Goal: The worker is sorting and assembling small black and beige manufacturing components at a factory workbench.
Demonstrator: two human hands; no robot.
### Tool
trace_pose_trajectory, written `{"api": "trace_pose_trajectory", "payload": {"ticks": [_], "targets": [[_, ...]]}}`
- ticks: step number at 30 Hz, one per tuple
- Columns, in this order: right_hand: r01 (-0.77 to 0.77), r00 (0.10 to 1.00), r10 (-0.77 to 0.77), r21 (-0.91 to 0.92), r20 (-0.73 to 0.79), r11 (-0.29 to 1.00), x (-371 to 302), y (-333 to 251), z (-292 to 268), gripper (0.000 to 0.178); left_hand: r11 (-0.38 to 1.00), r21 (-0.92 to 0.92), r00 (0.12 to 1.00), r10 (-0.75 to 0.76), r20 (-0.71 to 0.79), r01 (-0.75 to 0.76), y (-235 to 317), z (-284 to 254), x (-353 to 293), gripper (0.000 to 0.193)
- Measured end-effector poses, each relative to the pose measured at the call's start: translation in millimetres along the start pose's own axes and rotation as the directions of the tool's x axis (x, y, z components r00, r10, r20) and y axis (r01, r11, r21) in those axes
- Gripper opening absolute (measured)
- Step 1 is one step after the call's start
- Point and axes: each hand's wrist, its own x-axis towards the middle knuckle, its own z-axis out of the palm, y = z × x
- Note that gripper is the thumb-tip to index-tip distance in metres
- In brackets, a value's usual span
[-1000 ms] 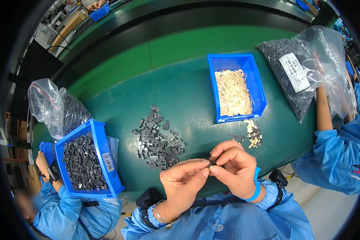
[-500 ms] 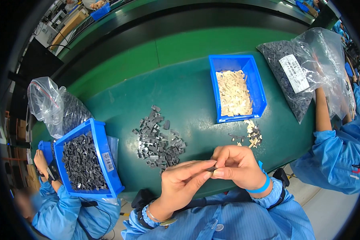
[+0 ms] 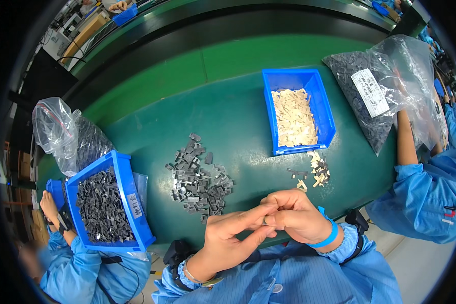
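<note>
My left hand (image 3: pixel 235 235) and my right hand (image 3: pixel 297 217) meet just over the table's near edge. Between their fingertips they pinch a small dark plastic part (image 3: pixel 265 221), mostly hidden by the fingers. Left of them lies a loose pile of small dark grey plastic parts (image 3: pixel 197 185). Beyond my right hand, a scatter of small cream pieces (image 3: pixel 316 164) mixes with a few black ones. A blue bin (image 3: pixel 331 119) behind that scatter holds many thin cream pieces (image 3: pixel 295 119).
At the left, a tilted blue bin (image 3: pixel 146 238) full of black parts stands by a clear bag (image 3: pixel 61 131). A clear bag of dark parts (image 3: pixel 357 88) with a white label lies far right. Co-workers' arms (image 3: pixel 406 137) reach in from both sides over the green table (image 3: pixel 228 121).
The fingers have shifted around the small part, which is now more covered. My right hand has dropped slightly. Piles and bins stay in place; the view has shifted a little.
</note>
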Motion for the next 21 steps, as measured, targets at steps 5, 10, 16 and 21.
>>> {"api": "trace_pose_trajectory", "payload": {"ticks": [5, 10, 16, 21], "targets": [[0.03, 0.999, -0.028, -0.076, 0.024, 0.997, -2.7, -11.0, 4.1, 0.016, 0.964, -0.264, 0.999, -0.041, 0.0, 0.04, -7.2, -4.9, 0.1, 0.031], [0.127, 0.992, -0.127, -0.079, 0.002, 0.989, -3.5, -7.3, 4.1, 0.014, 0.728, -0.662, 0.975, -0.219, 0.02, 0.177, -8.0, 1.1, -4.6, 0.026], [0.536, 0.74, -0.656, -0.72, 0.149, 0.441, 5.5, 0.1, -2.3, 0.025, 0.233, -0.902, 0.864, -0.445, 0.234, 0.364, -10.7, 3.6, -9.2, 0.021], [0.599, 0.64, -0.705, -0.773, 0.305, 0.209, 6.5, -0.6, -7.5, 0.031, 0.141, -0.923, 0.863, -0.428, 0.269, 0.357, -5.6, 5.1, -11.2, 0.02]]}}
